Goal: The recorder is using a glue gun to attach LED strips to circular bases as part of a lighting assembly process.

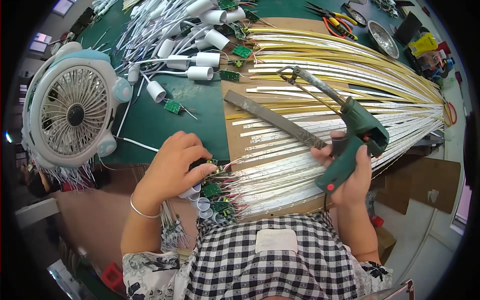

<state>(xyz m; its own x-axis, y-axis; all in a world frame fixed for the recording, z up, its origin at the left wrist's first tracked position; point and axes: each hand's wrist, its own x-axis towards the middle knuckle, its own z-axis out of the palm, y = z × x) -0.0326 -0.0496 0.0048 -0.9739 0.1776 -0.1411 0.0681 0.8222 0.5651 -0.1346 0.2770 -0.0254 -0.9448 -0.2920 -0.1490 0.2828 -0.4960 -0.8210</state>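
Observation:
My right hand is wrapped round the handle of a green soldering gun, whose metal barrel and thin feed tube point up and left. A long grey metal bar lies slantwise over the LED strips, its lower right end by my right fingers. My left hand is closed, thumb and fingers pinching a small circuit board at the strips' left ends. Below it more green circuit boards with red and white wires sit beside white cylindrical caps. My palm hides part of the left-hand piece.
A white and blue fan stands at the left. White lamp sockets with cables and boards are heaped at the far left. Pliers and a metal bowl lie at the far right. Brown cardboard lies under the strips.

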